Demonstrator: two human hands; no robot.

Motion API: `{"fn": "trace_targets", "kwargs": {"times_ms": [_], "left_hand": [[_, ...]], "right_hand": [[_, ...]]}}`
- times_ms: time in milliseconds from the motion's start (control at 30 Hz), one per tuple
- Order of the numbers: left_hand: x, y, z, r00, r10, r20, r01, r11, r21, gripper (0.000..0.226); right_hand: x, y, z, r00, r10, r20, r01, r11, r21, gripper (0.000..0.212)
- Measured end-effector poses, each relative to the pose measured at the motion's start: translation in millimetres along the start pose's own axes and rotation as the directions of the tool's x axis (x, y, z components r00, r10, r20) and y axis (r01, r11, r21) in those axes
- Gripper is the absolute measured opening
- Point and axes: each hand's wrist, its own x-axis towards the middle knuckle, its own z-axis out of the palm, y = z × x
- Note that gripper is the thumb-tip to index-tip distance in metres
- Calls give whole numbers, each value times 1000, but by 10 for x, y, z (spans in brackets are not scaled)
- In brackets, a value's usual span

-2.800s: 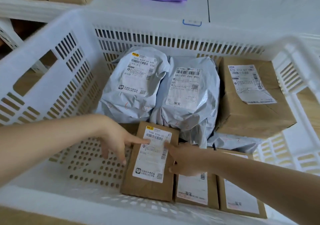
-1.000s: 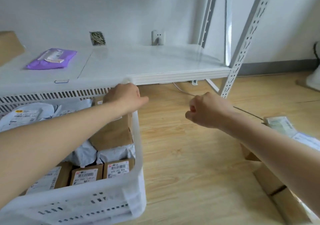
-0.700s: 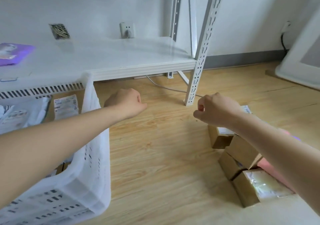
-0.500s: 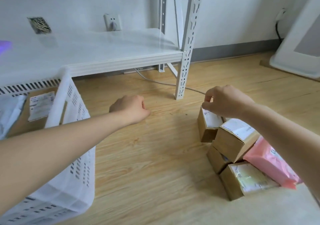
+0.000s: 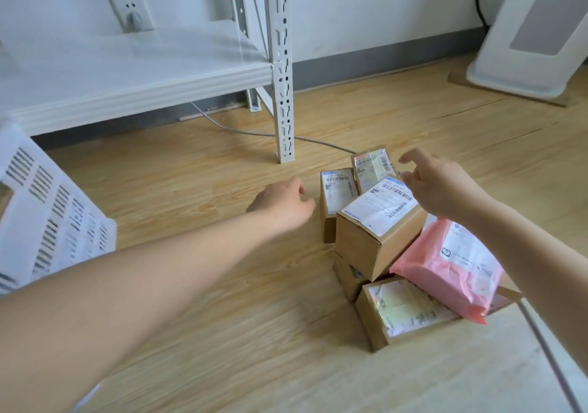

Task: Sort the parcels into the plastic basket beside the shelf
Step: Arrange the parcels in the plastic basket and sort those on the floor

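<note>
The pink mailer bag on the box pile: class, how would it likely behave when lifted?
The pink mailer bag looks soft and wrinkled, so it would probably sag. Its glossy film may be slippery. It leans on the cardboard boxes, so it might slide off if they are moved.

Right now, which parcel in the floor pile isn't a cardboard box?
The pink plastic mailer bag at the pile's right side, lying soft and crumpled across the box with the yellowish label. Every other parcel there is a brown cardboard box.

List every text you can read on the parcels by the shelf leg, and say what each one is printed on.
No text reads for certain.
Top cardboard box: barcodes and a number line, blurred.
Two small boxes behind: labels too small.
Pink mailer bag: label blurred.
Front box: glare.
</note>
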Motion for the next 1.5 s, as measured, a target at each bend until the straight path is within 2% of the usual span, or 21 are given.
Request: {"fn": "trace_targets", "kwargs": {"times_ms": [100, 233, 267, 333, 467, 567, 700, 900, 1100, 1300, 1500], "left_hand": [[90, 196, 212, 997, 57, 52, -55, 998, -30, 38], [246, 430, 386, 983, 121, 137, -109, 990, -91, 46], [285, 479, 414, 981, 122, 151, -105, 988, -114, 49], [341, 551, 462, 972, 111, 208, -73, 981, -181, 54], [341, 544, 584, 901, 95, 422, 68, 933, -354, 61], [312, 484, 642, 880, 66, 470, 155, 896, -416, 58], [243, 484, 605, 896, 120, 428, 115, 867, -485, 48], [29, 410, 394, 915, 272, 297, -26, 776, -630, 73], [-147, -29, -92, 922, 347, 174, -173, 769, -616, 61], [-364, -614, -748, 964, 253, 75, -143, 738, -659, 47], [-657, -1160, -1360, 982, 184, -38, -163, 736, -657, 46]], "right_hand": [[-31, 185, 90, 990, 141, 18, -141, 990, 10, 37], [-127, 201, 423, 933, 301, 195, -335, 925, 177, 32], [-131, 183, 518, 922, 320, 218, -365, 905, 219, 41], [-133, 153, 669, 891, 374, 256, -442, 843, 308, 61], [-164, 53, 718, 832, 419, 364, -554, 653, 516, 65], [-203, 38, 694, 814, 433, 388, -581, 588, 563, 72], [-256, 1, 636, 801, 436, 411, -596, 505, 625, 73], [-357, -207, 416, 858, 406, 315, -510, 596, 620, 70], [-384, -683, 316, 922, 274, 273, -387, 626, 677, 64], [-398, -1368, 331, 948, 116, 295, -307, 574, 760, 52], [-409, -2148, 281, 966, -36, 257, -193, 565, 802, 52]]}}
